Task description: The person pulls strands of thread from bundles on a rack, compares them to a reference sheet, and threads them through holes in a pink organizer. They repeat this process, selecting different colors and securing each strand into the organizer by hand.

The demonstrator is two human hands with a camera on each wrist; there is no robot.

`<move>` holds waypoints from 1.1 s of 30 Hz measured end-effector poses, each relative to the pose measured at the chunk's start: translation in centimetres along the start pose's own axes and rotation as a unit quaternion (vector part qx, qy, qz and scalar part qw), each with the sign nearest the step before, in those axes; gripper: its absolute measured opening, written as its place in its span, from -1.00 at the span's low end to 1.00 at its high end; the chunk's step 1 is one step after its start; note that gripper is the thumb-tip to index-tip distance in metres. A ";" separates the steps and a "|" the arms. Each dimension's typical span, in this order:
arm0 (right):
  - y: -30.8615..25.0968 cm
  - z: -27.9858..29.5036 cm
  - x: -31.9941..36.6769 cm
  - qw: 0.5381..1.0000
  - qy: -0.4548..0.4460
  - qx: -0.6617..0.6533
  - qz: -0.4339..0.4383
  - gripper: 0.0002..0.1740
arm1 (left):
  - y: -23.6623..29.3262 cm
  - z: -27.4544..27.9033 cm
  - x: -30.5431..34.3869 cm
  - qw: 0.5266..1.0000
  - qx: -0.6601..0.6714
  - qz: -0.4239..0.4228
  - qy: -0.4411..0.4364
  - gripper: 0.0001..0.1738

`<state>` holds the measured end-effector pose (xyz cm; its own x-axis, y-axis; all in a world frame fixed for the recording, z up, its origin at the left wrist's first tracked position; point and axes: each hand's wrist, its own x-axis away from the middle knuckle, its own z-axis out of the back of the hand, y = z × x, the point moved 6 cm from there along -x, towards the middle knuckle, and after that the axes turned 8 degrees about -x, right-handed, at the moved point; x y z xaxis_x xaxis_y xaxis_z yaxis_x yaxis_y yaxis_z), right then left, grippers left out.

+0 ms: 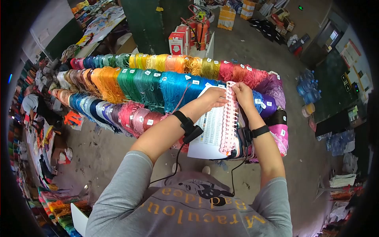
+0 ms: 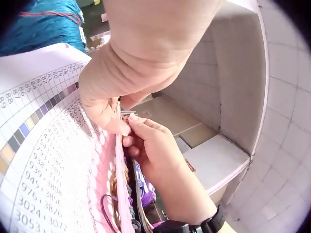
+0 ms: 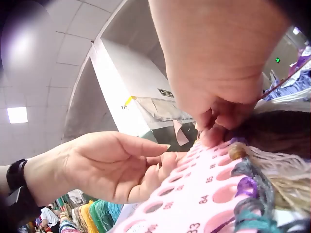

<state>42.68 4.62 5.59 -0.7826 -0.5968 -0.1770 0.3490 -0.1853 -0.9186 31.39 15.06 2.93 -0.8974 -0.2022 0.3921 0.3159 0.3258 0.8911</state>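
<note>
Well:
- left hand (image 1: 215, 97), fingers curled, holds the edge of a pink perforated card (image 1: 227, 130)
- right hand (image 1: 243, 95) pinches near its top
- printed sheet (image 1: 208, 132) alongside

- grey floor (image 1: 106, 152), scuffed and littered;
- dark green pillar (image 1: 145, 33); red fire extinguishers (image 1: 202, 34) beside it;
- taped boxes (image 1: 226, 18) farther back;
- blue water bottles (image 1: 308, 87) at right;
- pale tiled ceiling (image 3: 43, 58); square light panel (image 3: 17, 115) glowing
</note>
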 end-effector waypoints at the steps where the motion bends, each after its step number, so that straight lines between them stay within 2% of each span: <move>1: 0.0 0.2 0.0 0.999 0.013 0.041 0.002 -0.78 | 0.3 -0.1 -0.4 1.000 0.000 -0.001 0.001 -0.66; 3: 0.4 0.2 0.0 0.998 0.020 0.060 -0.009 -0.75 | 0.7 -0.2 -1.2 0.999 -0.032 0.004 0.013 -0.73; 8: -1.5 0.5 0.3 0.988 0.057 0.121 0.073 -0.78 | 1.3 -0.5 -2.7 0.998 -0.058 -0.029 0.018 -0.77; 10: -1.7 0.5 0.3 0.988 0.045 0.126 0.081 -0.78 | 1.8 -0.7 -2.5 0.995 -0.076 -0.063 0.034 -0.77; 13: -2.0 0.3 0.5 0.989 0.013 0.115 0.090 -0.80 | 2.0 -0.7 -3.0 0.993 -0.088 -0.070 0.022 -0.76; 20: 0.9 -0.3 -0.9 0.999 -0.049 -0.004 0.016 -0.78 | 1.8 -0.3 -3.9 0.990 -0.118 -0.078 0.023 -0.79; 22: 0.7 -0.4 -0.7 0.999 -0.043 -0.003 0.021 -0.80 | 2.2 -0.1 -3.5 0.987 -0.135 -0.080 0.033 -0.82; 24: 0.3 -0.6 -0.2 0.999 -0.036 -0.001 0.026 -0.80 | 2.8 0.8 -2.7 0.965 -0.247 -0.050 0.075 -0.84; 26: -0.5 -1.0 0.3 0.995 -0.070 0.077 0.003 -0.83 | 4.1 1.4 -1.6 0.963 -0.251 -0.056 0.080 -0.83; 29: -0.8 -1.3 0.5 0.992 -0.095 0.077 -0.014 -0.85 | 5.7 3.2 -1.0 0.964 -0.251 -0.060 0.064 -0.83; 30: -0.7 -1.3 0.5 0.993 -0.093 0.076 -0.015 -0.85 | 6.6 3.1 -0.2 0.993 -0.100 -0.056 0.001 -0.83; 31: -0.6 -1.3 0.5 0.994 -0.088 0.070 -0.003 -0.85 | 7.5 2.8 0.5 0.995 0.054 -0.050 -0.061 -0.83; 32: -0.6 -1.2 0.5 0.994 -0.083 0.064 0.010 -0.85 | 8.2 3.0 1.0 0.995 0.054 -0.049 -0.063 -0.83; 33: -0.5 -1.2 0.6 0.994 -0.082 0.064 0.010 -0.85 | 9.0 2.9 1.5 0.981 0.151 -0.049 -0.109 -0.80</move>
<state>41.38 5.34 5.54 -0.6835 -0.7193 -0.1244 0.4344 -0.2637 -0.8613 31.99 20.37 10.90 -0.9740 -0.0554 0.2199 0.1479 0.5795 0.8014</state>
